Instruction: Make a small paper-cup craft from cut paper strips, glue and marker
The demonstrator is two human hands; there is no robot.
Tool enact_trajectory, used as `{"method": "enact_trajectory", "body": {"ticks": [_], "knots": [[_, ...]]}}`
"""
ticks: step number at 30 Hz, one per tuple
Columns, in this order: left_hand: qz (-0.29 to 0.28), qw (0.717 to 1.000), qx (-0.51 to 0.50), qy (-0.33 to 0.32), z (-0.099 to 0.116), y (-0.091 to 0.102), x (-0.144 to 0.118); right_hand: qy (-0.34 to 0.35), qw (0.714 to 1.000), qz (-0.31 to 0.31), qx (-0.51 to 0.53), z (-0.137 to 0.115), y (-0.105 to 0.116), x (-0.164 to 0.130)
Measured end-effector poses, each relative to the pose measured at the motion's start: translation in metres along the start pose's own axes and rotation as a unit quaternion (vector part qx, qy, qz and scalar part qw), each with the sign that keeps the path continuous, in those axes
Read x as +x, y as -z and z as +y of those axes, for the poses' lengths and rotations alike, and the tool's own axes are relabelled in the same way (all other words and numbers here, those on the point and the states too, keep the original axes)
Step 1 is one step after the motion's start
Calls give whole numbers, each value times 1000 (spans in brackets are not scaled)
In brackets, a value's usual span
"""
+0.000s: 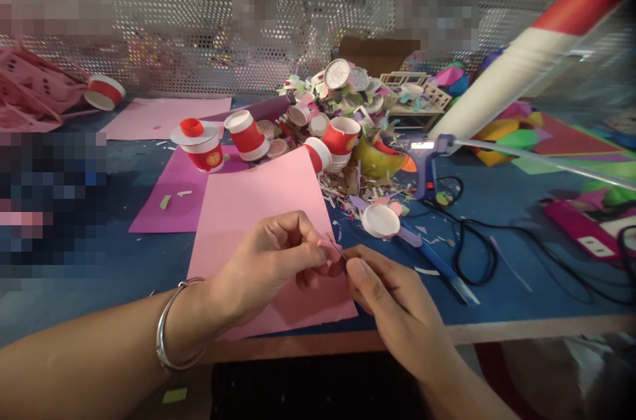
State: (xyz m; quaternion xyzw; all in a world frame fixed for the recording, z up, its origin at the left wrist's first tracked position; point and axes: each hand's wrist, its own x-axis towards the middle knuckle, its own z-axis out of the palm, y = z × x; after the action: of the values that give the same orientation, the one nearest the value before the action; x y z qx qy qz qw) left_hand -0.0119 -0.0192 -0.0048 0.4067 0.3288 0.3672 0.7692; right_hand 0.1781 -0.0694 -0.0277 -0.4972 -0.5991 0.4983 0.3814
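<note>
Table (521, 311), one: blue top, brown front edge running below both hands. The near pink sheet (253, 208) reached almost to that edge; blue surface showed to its left and between its right side and the black cord (481, 282).

Hands, two, over the sheet's right side. Left hand (271, 261): narrow grip, thumb and fingers pinching one small pink piece (332, 251). Right hand (395, 297): grip closed on one thin dark tool (342, 254), kind unclear, its tip at the pink piece.

Sheets: two pink, the second, far pink sheet (173, 116) behind; one purple sheet (166, 198), partly under the near pink one.

Red-and-white cups, five seen: one upright lidded cup (205, 158), topped by a white disc and red cap (191, 126); one standing cup (247, 138) beside it; one open upright cup (342, 138), inside not visible; one cup on its side (318, 155), touching the last; one tipped cup (104, 92), far left.

Yellow-green bowl (370, 167), one: orange and red pieces within, paper scraps (342, 198) before it.

Glue gun (426, 168), one, upright. Shallow white dish (381, 220), one. Blue-handled tool (444, 265), one, below the dish.
</note>
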Motion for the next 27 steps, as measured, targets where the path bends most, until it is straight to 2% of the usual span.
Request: {"method": "enact_trajectory", "body": {"ticks": [9,27], "knots": [[-4,1000,-3,11,1,2,1,18,1000,-5,-21,-3,1,1],[-1,999,0,39,-2,3,5,-15,1000,-3,13,5,0,1]]}}
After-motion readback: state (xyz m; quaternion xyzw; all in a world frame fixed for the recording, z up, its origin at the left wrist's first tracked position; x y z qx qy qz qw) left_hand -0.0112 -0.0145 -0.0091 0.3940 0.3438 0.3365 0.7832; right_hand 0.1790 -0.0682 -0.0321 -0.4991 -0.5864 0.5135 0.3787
